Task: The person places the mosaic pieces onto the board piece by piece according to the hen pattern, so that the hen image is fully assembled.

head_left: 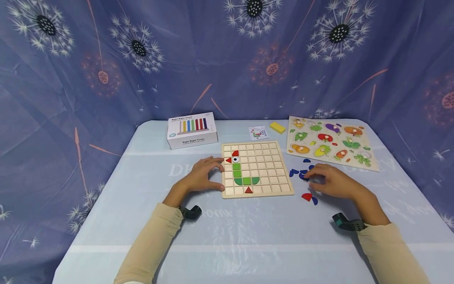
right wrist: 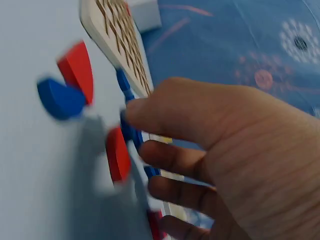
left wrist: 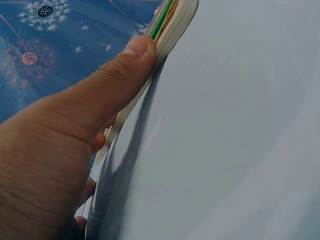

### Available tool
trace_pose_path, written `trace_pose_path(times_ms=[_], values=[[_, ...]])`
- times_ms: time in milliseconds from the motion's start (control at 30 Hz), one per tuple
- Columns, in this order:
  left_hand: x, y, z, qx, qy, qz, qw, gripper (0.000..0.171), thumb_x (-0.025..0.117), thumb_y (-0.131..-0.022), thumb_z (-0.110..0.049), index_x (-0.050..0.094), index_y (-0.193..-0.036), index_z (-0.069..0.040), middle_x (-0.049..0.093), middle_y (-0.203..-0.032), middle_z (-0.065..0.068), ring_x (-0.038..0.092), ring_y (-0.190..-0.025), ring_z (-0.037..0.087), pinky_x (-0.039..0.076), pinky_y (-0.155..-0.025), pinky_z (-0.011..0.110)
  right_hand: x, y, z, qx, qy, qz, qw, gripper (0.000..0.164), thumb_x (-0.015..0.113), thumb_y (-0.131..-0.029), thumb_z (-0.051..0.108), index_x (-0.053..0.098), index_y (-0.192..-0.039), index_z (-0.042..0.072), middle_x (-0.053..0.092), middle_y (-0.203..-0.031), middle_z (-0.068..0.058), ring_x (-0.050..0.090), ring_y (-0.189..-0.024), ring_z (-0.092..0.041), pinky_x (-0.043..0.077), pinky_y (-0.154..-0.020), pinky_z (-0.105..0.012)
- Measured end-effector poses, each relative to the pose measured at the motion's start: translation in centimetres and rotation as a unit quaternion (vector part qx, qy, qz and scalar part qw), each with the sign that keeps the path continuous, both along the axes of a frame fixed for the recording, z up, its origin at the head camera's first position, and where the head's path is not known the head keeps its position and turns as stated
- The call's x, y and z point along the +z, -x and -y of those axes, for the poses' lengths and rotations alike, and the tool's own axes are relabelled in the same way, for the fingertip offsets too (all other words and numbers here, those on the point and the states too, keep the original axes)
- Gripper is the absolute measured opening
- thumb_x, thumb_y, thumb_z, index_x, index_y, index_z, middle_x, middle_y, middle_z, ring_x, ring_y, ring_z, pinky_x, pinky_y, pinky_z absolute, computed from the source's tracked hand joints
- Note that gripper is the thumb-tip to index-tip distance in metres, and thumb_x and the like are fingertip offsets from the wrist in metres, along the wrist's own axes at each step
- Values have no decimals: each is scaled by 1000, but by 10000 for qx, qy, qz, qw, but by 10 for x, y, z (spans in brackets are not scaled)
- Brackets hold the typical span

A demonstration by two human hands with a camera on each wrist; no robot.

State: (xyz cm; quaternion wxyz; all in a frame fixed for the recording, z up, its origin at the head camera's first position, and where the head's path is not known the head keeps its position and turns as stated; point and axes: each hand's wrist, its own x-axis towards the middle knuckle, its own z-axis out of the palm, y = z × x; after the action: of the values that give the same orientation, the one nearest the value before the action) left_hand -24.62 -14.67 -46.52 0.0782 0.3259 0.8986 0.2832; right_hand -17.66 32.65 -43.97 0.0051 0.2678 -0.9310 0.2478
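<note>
A wooden grid board [head_left: 264, 167] lies flat, bearing a figure of red, green and eye-marked pieces. Against its left edge rests my left hand [head_left: 203, 173], thumb and fingers spread along the side. The left wrist view has that thumb [left wrist: 125, 65] on the board's rim. My right hand [head_left: 330, 179] hovers at a cluster of blue pieces [head_left: 295, 172], its fingertips overlapping some. Between its thumb and forefinger a gap shows. A red quarter-circle [head_left: 306, 197] and a blue half-circle [head_left: 315, 200] lie closer to me. In the right wrist view another red piece [right wrist: 117, 155] lies below the thumb.
Behind the board are a boxed toy [head_left: 192, 131], a small pattern card [head_left: 258, 133] and a yellow block [head_left: 278, 127]. A vegetable peg puzzle [head_left: 330, 142] occupies the back right. A patterned curtain [head_left: 213, 59] hangs behind the table [head_left: 248, 240].
</note>
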Motion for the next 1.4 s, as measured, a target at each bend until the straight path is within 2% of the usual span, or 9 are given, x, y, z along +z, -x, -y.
trace_pose_path(times_ms=[167, 400, 667, 767, 967, 1100, 1200, 1300, 1400], values=[[0, 0, 0, -1, -21, 12, 10000, 60, 88, -73, -53, 59, -118, -26, 38, -159, -1, 19, -150, 36, 11, -118, 59, -2, -6, -15, -289, -156, 528, 9981, 31, 86, -79, 9, 75, -107, 15, 67, -103, 9, 59, -97, -15, 52, -90, -33], [0, 0, -1, 43, 23, 51, 10000, 59, 87, -75, -52, 59, -119, -26, 38, -160, 0, 19, -150, 37, 11, -118, 59, -2, -5, -12, -289, -199, 501, 9981, 31, 83, -80, 2, 75, -108, 14, 66, -102, 9, 59, -95, -15, 54, -88, -33], [1, 0, 0, 13, 22, 15, 10000, 58, 87, -75, -51, 59, -118, -25, 38, -159, -1, 19, -150, 37, 11, -118, 58, -4, -5, -11, -587, -269, 262, 9976, 31, 76, -85, -3, 72, -113, 10, 67, -107, -3, 61, -102, -27, 50, -93, -57], [0, -1, 0, -8, 25, 4, 10000, 58, 87, -74, -52, 59, -118, -25, 38, -159, -1, 19, -150, 37, 11, -118, 58, -5, -6, -12, -676, -363, 82, 9970, 28, 78, -85, -2, 74, -110, 11, 67, -103, -1, 60, -101, -28, 50, -93, -58], [0, 0, 0, -10, 66, -47, 10000, 59, 87, -75, -52, 59, -118, -25, 38, -160, -1, 19, -150, 36, 11, -118, 57, -4, -5, -11, -780, -431, 209, 9958, 17, 84, -84, 15, 73, -96, 16, 65, -88, 8, 58, -85, -17, 55, -78, -40], [1, 0, 0, -17, 14, -50, 10000, 59, 88, -74, -51, 59, -118, -24, 38, -159, 0, 19, -150, 36, 11, -118, 59, -3, -5, -12, -897, -493, 318, 9942, 16, 84, -85, 24, 69, -83, 20, 58, -74, 11, 52, -73, -14, 47, -65, -28], [0, 0, 0, -42, -17, -75, 10000, 59, 88, -74, -51, 60, -118, -24, 39, -159, 1, 20, -150, 38, 11, -118, 59, -3, -6, -13, -827, -397, 380, 9951, 15, 84, -85, 17, 72, -94, 18, 60, -81, 9, 53, -78, -15, 50, -69, -27], [-1, 0, 0, -57, -4, -101, 9999, 59, 88, -75, -51, 60, -118, -24, 39, -159, 1, 20, -150, 38, 12, -118, 58, -4, -6, -14, -685, -299, 432, 9963, 29, 83, -82, 7, 73, -108, 14, 63, -92, 7, 55, -85, -16, 53, -77, -28], [-2, 1, 0, -68, 24, -138, 9999, 58, 87, -75, -51, 59, -119, -24, 39, -159, 0, 20, -150, 37, 12, -118, 57, -4, -6, -15, -609, -293, 454, 9967, 31, 83, -82, 5, 73, -110, 14, 64, -94, 7, 56, -86, -16, 54, -79, -28]])
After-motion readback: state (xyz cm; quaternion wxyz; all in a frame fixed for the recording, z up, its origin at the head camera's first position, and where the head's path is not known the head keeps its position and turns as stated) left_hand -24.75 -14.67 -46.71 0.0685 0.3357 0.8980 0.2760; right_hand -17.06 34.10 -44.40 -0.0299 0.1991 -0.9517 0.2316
